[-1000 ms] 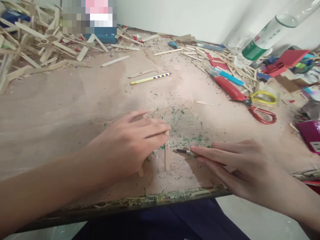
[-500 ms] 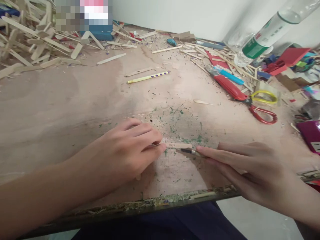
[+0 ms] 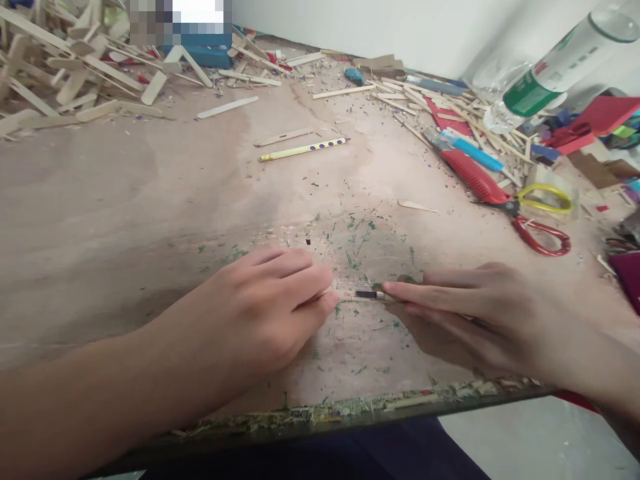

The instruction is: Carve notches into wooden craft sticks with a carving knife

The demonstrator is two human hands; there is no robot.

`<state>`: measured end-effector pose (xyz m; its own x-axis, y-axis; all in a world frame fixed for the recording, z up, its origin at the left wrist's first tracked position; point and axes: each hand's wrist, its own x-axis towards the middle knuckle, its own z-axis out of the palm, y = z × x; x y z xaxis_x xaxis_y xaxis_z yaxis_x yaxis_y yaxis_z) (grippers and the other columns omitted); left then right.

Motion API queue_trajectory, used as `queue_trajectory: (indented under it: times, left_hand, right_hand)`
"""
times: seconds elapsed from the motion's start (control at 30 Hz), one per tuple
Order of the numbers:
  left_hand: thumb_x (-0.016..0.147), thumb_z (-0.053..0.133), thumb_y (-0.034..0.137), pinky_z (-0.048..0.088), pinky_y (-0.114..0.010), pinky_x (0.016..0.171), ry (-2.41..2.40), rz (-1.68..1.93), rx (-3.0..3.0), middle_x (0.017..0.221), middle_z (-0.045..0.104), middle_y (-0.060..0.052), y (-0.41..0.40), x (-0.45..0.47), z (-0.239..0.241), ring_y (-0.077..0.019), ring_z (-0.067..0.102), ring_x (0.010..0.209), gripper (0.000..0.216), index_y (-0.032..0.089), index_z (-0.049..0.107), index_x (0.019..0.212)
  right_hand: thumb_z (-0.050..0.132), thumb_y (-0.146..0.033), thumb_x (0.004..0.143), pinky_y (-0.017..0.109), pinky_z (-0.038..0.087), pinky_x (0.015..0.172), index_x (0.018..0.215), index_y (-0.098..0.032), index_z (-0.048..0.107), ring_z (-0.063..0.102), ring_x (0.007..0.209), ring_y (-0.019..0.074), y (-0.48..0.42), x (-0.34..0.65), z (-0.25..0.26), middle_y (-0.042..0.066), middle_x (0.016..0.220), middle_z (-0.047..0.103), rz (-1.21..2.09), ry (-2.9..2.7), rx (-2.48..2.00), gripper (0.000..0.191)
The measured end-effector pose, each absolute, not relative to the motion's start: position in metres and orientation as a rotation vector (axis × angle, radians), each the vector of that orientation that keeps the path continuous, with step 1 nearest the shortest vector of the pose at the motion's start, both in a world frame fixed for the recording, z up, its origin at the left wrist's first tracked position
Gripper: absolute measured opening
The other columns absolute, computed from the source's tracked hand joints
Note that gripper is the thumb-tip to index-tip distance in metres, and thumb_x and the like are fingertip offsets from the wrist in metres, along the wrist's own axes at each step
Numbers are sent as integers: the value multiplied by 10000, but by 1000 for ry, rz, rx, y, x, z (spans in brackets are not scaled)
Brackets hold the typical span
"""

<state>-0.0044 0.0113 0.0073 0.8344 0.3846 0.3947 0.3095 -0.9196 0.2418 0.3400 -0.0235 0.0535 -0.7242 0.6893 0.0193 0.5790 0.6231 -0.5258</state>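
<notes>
Head view, looking forward and down onto the bench (image 3: 150, 193). The left hand (image 3: 277, 303) lies low over the wood near the front edge, its fingers closed on the end of a pale wooden stick (image 3: 345, 294). The free part of the stick points toward the right hand (image 3: 480, 310), whose fingers are pinched around a slender craft knife (image 3: 369, 294). The dark blade is directed at the left fingertips and lies along the stick; whether it touches the wood cannot be told. Green flecks (image 3: 370, 225) are scattered around and beyond the two hands.

Farther back, a yellow pencil (image 3: 303, 150) with purple spots lies just in front of a slotted stick (image 3: 284, 137). At the far left, a heap of wooden sticks (image 3: 83, 63) reaches to a blue box (image 3: 203, 56). On the right are scissors (image 3: 543, 230) with one yellow and one red loop, a blue cutter (image 3: 473, 151) and, behind them, a clear bottle (image 3: 530, 93) with a green label band, tilted in the picture.
</notes>
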Motion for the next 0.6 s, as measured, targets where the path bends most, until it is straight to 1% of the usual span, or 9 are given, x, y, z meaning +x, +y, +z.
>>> queue_trajectory:
  times: [0.13,0.3,0.43,0.53,0.6]
  left_hand:
    - [1267,454,90,596,-456,987,543,678,2813,1028,739,-53,11,-4,6,-262,700,1020,385,146,812,1136]
    - [1274,482,101,588,-461,970,538,684,2787,1033,708,-36,11,-3,5,-256,682,1010,349,130,810,1159]
    - [1289,467,121,578,-461,954,545,689,2791,1032,713,-37,10,-3,6,-258,688,1012,365,131,802,1145]
    - [1295,484,140,572,-454,963,540,694,2785,1049,733,-40,10,-4,7,-260,699,1030,343,136,797,1153]
    - [1305,462,156,567,-458,973,538,681,2787,1048,740,-45,10,-4,7,-265,699,1035,365,141,796,1157]
  right_hand:
    - [471,-307,1345,277,511,620,1578,-154,787,742,709,123,-17,342,48,29,955,807,749,-2611,-1004,421]
    - [561,-228,1299,254,504,605,1565,-106,786,721,685,118,-12,343,46,28,932,791,760,-2645,-949,369]
    - [596,-203,1286,263,474,596,1551,-100,786,707,693,113,-12,341,41,25,940,783,668,-2651,-930,342]
    - [573,-222,1303,264,459,590,1546,-108,785,689,678,109,-10,340,41,14,912,765,651,-2669,-907,342]
    - [541,-248,1318,264,461,587,1543,-120,782,678,661,109,-9,340,43,6,889,750,665,-2686,-907,354]
